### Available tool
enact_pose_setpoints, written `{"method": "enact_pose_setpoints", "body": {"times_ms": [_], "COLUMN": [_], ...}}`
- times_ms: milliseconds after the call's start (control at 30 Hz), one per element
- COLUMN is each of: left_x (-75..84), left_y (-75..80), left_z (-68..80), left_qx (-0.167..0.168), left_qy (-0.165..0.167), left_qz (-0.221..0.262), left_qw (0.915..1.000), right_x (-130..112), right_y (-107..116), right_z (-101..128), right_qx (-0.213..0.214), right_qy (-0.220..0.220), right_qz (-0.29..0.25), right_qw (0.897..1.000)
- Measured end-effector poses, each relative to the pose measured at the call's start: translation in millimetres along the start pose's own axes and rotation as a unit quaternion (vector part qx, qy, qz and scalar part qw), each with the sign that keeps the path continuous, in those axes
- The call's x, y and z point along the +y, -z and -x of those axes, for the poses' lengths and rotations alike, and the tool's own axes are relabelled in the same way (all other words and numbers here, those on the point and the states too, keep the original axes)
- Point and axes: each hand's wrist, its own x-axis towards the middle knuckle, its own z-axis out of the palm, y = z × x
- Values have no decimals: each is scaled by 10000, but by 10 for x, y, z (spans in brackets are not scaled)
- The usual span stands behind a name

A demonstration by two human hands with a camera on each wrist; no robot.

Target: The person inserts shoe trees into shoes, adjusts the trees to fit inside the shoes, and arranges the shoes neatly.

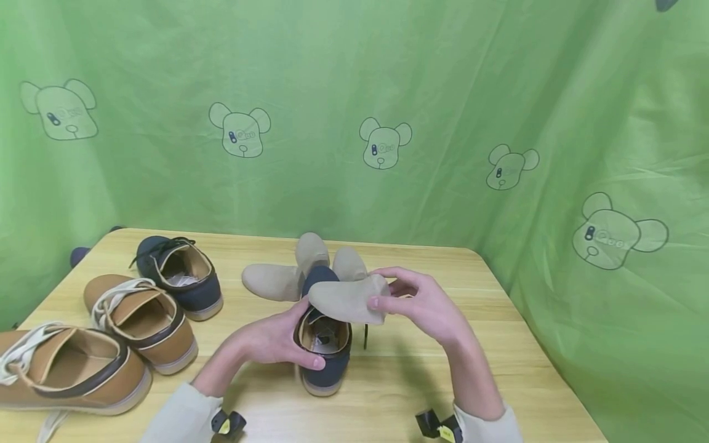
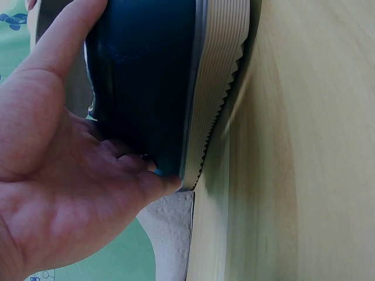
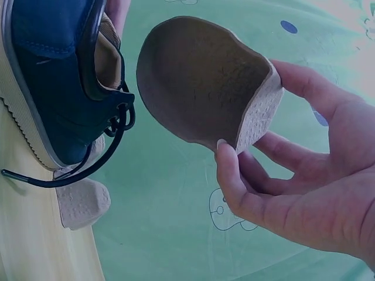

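Observation:
A navy shoe (image 1: pixel 324 344) with a tan lining and ribbed pale sole (image 2: pixel 220 76) stands on the wooden table (image 1: pixel 388 394). My left hand (image 1: pixel 277 338) grips its heel end, thumb at the collar and fingers round the side (image 2: pixel 146 175). My right hand (image 1: pixel 412 301) pinches a beige insole (image 1: pixel 349 298) by one end, holding it in the air just over the shoe's opening. In the right wrist view the insole (image 3: pixel 202 82) hangs beside the shoe (image 3: pixel 55 76), whose dark lace (image 3: pixel 88 164) dangles loose.
Three more beige insoles (image 1: pixel 301 267) lie on the table behind the shoe. At the left stand a second navy shoe (image 1: pixel 180 274) and two tan shoes (image 1: pixel 141 317) (image 1: pixel 66 366) with pale laces. A green printed curtain (image 1: pixel 388 111) closes off the back and right.

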Motion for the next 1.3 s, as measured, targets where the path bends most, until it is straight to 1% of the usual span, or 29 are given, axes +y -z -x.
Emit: {"method": "enact_pose_setpoints", "body": {"times_ms": [300, 433, 600, 733, 867, 1100, 1300], "left_x": [-2, -1, 9, 18, 20, 18, 22], "left_y": [-2, -1, 4, 8, 12, 8, 7], "left_z": [4, 12, 17, 19, 17, 12, 14], "left_qx": [-29, -20, 29, 24, 7, 5, 2], "left_qy": [25, 71, 203, 303, 326, 239, 227], "left_qz": [-85, -151, -272, -332, -321, -261, -255], "left_qw": [10000, 9999, 9994, 9990, 9990, 9994, 9994], "right_x": [5, 11, 26, 29, 22, 4, -26], "right_y": [68, 76, 77, 77, 74, 56, -6], "right_z": [30, 27, 16, 12, 14, 15, 21], "right_qx": [-323, -425, -589, -654, -633, -692, -714], "right_qy": [147, 177, 153, 96, 6, -52, -60], "right_qz": [-143, -322, -627, -726, -679, -537, -344], "right_qw": [9993, 9984, 9962, 9952, 9957, 9961, 9968]}}
